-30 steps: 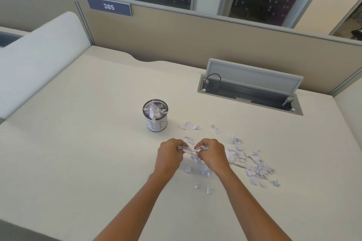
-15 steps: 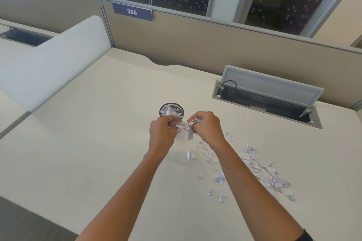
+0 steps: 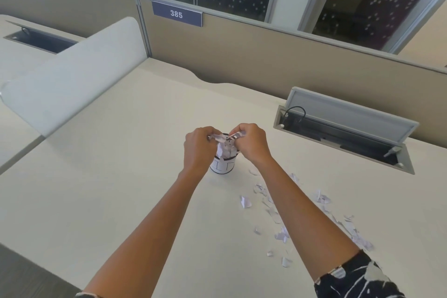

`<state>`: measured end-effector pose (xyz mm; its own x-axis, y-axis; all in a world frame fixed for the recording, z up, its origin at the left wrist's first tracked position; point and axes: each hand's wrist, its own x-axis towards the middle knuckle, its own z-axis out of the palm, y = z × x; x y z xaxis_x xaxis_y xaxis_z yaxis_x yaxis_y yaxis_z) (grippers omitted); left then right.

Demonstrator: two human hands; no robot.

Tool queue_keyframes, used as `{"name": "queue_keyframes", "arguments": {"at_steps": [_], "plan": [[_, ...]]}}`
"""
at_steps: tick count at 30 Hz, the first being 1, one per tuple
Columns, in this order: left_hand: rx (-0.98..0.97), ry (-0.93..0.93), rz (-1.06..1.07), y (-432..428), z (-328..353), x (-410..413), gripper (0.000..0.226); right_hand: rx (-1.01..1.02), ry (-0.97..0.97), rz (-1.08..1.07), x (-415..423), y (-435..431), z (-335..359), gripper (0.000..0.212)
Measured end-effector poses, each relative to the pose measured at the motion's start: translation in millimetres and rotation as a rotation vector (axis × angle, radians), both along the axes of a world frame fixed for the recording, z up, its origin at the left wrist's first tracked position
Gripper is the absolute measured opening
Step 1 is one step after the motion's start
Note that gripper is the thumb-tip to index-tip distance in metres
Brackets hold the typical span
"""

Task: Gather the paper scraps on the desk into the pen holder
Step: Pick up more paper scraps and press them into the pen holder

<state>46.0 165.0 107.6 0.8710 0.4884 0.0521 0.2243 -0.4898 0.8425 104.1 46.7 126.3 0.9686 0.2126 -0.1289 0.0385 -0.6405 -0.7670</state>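
A small white pen holder (image 3: 223, 166) with black lines stands in the middle of the cream desk (image 3: 121, 176), with paper heaped at its mouth. My left hand (image 3: 199, 150) and my right hand (image 3: 251, 144) are held just above its rim, side by side. Both pinch a bunch of white paper scraps (image 3: 225, 139) between them, and some pieces hang down into the holder. Several loose scraps (image 3: 280, 215) lie scattered on the desk to the right, partly hidden under my right forearm.
An open cable tray (image 3: 343, 138) with a raised grey lid is set into the desk at the right rear. A tan partition (image 3: 242, 55) with a sign "385" runs along the back. A pale divider (image 3: 67, 77) bounds the left side.
Both hands rose from the desk with a bunch of scraps and moved left and forward until they are over the pen holder. The view also shifted to the left.
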Motion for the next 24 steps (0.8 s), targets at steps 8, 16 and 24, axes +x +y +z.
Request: {"name": "queue_keyframes", "arguments": {"at_steps": [8,16,24], "plan": [[-0.005,0.084,-0.109,5.5,-16.0,7.2,0.042,-0.019,0.116,0.157,2.4,1.6,-2.5,0.048],[-0.113,0.083,-0.244,4.5,-17.0,0.5,0.065,0.063,0.097,0.103,0.7,-7.0,-0.6,0.048],[-0.095,-0.076,-0.122,3.6,-18.3,-9.6,0.045,0.088,0.029,-0.031,-1.6,-18.2,-7.5,0.029]]}}
